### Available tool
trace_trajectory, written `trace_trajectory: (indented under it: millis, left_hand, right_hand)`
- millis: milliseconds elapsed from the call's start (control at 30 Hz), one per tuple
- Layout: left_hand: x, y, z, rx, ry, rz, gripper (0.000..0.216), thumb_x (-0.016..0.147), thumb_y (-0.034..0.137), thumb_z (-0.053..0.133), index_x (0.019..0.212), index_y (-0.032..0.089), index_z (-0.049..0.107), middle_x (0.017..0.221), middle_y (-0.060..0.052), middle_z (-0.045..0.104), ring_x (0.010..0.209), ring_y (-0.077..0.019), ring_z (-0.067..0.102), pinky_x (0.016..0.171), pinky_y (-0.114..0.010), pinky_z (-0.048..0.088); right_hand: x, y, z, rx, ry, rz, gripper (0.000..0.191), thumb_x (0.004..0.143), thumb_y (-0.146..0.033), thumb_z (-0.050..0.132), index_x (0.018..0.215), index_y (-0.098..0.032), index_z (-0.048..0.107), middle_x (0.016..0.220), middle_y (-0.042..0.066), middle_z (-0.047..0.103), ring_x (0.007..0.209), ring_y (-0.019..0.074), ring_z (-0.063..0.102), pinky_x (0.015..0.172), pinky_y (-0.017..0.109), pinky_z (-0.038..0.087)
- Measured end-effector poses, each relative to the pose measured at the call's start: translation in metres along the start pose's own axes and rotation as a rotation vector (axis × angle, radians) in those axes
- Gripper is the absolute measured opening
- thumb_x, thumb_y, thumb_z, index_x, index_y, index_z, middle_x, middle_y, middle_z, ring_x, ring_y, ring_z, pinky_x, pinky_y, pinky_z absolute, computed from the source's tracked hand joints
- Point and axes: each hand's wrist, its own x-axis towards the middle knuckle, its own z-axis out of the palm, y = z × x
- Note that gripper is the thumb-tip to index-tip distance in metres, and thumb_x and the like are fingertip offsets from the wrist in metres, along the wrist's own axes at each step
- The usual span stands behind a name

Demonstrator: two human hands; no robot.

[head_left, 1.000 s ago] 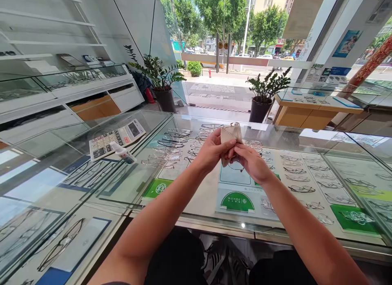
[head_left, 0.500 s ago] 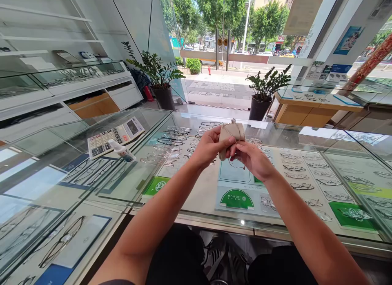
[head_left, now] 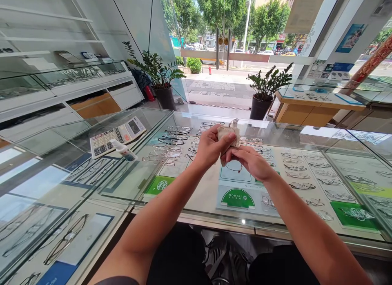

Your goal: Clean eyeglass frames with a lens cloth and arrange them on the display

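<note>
A beige cleaning cloth (head_left: pixel 224 132) with a stitched-looking edge is pinched in my left hand (head_left: pixel 212 148), thumb on top and fingers beneath. The cloth is folded over part of a pair of thin-framed eyeglasses (head_left: pixel 239 170). One round rim shows below my fingers; most of the frame is hidden by cloth and hands. My right hand (head_left: pixel 252 161) is closed by the fingertips on the eyeglasses, right against my left fingers. Both hands are above the glass display counter (head_left: pixel 196 195).
On the counter at left lie a calculator (head_left: pixel 118 138) and a small white spray bottle (head_left: pixel 123 150). Rows of eyeglasses (head_left: pixel 174 139) sit in the case beyond and beside my hands. A green sign (head_left: pixel 237 198) is near the front edge. Potted plants (head_left: pixel 263 105) stand past the counter.
The cloth has shifted and bunched up under my left thumb. My left hand has turned a little, and the visible rim sits slightly lower and farther left.
</note>
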Motion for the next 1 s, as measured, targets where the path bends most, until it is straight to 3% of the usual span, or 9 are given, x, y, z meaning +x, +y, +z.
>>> trace_trajectory:
  millis: [133,333,533,767,1000]
  left_hand:
    - [0.003,-0.001,-0.005,0.045,0.017,0.021,0.055,0.082,0.067,0.087,0.072,0.019,0.062,0.059,0.003,0.054,0.053,-0.0096,0.045,0.052,-0.027,0.033]
    - [0.013,-0.001,-0.017,0.024,-0.14,0.001,0.051,0.088,0.065,0.082,0.079,0.017,0.069,0.068,0.0,0.061,0.062,-0.0125,0.053,0.06,-0.027,0.04]
    - [0.015,-0.005,-0.02,-0.045,-0.121,-0.063,0.047,0.086,0.061,0.086,0.085,0.017,0.071,0.074,0.0,0.064,0.067,-0.0127,0.055,0.064,-0.026,0.043]
    - [0.013,-0.014,-0.016,-0.097,-0.028,-0.162,0.055,0.077,0.063,0.092,0.079,0.017,0.062,0.068,0.003,0.062,0.059,-0.0093,0.056,0.055,-0.022,0.042]
    - [0.008,-0.016,-0.01,-0.149,-0.107,-0.265,0.051,0.076,0.055,0.095,0.088,0.019,0.061,0.069,0.002,0.07,0.053,-0.0118,0.063,0.054,-0.024,0.05]
  right_hand:
    - [0.0,-0.002,-0.002,-0.049,-0.007,0.01,0.039,0.105,-0.049,0.061,0.083,-0.021,0.078,0.098,0.008,0.076,0.099,0.0238,0.068,0.102,0.042,0.049]
    - [0.001,-0.004,-0.012,-0.126,0.048,-0.038,0.036,0.101,-0.039,0.06,0.081,-0.022,0.083,0.092,0.008,0.079,0.093,0.0233,0.068,0.093,0.04,0.05]
    - [0.0,-0.005,-0.013,-0.117,0.102,-0.024,0.031,0.099,-0.039,0.063,0.088,-0.022,0.086,0.096,0.007,0.08,0.092,0.0215,0.066,0.088,0.037,0.049]
    - [0.001,-0.001,-0.013,-0.102,0.063,0.0,0.033,0.102,-0.037,0.06,0.085,-0.022,0.084,0.093,0.007,0.077,0.094,0.0219,0.065,0.091,0.038,0.046]
    - [0.003,0.001,-0.013,-0.113,0.068,0.022,0.03,0.098,-0.037,0.064,0.079,-0.022,0.082,0.088,0.006,0.074,0.091,0.0219,0.061,0.092,0.04,0.043]
